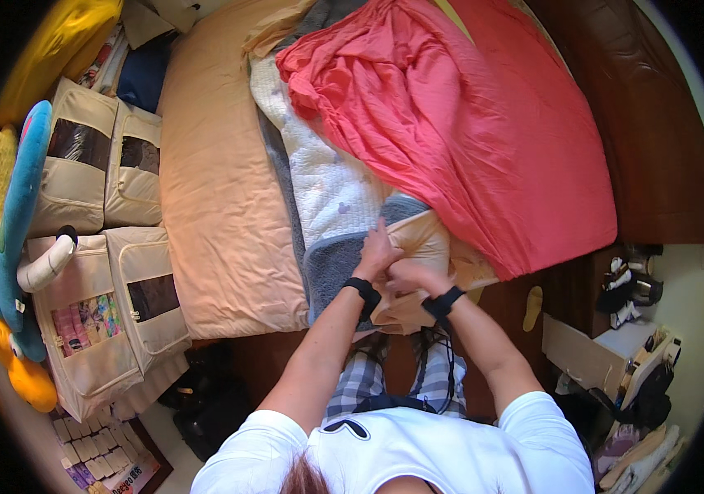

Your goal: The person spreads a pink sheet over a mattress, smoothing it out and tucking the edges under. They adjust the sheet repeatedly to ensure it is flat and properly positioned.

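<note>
My left hand (378, 252) grips the edge of a peach fabric cover (426, 238) near the foot of the bed. Close beside it on the right, my right hand (410, 276) is slightly blurred and touches the same cover; its fingers are partly hidden. Under and beside my hands lies a grey fleece blanket (336, 268), its edge folded over a white quilted pad (327, 200). A crumpled pink-red sheet (414, 117) lies over the pad's upper right part and spreads across the mattress's right side. Peach bedding (222, 204) covers the bed's left side.
Beige fabric storage boxes (89, 364) with clear windows stand stacked along the left, with plush toys (25, 210) beside them. A brown headboard-like panel (642, 123) runs along the right. Lower right are a small white drawer cabinet (593, 349) and a yellow slipper (532, 307) on the floor.
</note>
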Available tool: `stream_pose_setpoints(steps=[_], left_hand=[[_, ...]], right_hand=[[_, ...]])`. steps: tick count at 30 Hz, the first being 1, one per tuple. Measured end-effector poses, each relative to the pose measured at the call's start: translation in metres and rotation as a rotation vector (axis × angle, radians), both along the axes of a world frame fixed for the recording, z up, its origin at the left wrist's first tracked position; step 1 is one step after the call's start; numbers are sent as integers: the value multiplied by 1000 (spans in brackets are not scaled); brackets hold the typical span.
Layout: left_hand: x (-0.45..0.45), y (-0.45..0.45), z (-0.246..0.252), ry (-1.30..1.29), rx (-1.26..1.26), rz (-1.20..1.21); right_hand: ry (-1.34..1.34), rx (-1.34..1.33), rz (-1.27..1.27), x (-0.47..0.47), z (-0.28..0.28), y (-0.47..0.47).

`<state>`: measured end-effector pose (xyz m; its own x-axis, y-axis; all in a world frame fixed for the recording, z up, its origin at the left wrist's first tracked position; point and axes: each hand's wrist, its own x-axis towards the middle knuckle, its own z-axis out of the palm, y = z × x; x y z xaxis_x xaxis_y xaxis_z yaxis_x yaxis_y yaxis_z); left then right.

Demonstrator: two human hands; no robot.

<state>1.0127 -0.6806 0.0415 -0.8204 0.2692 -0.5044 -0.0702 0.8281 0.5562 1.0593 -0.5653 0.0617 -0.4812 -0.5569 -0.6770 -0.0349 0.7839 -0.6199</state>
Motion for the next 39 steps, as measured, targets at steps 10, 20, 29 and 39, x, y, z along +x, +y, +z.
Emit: stream_pose_setpoints(steps=[10,20,29,39], left_hand=[[-1,15,-3,6,-90,173],[-7,11,-4,59,-93,216],[-17,14,5,4,-117,222],[-22,1,-13,-24,-186,325]], right_hand=[[1138,624,-395,-155,-24,24],[646,-728,-1874,-118,-51,361],[680,276,-2046,28,-158,488],[178,672,-2383,153,-71,597]])
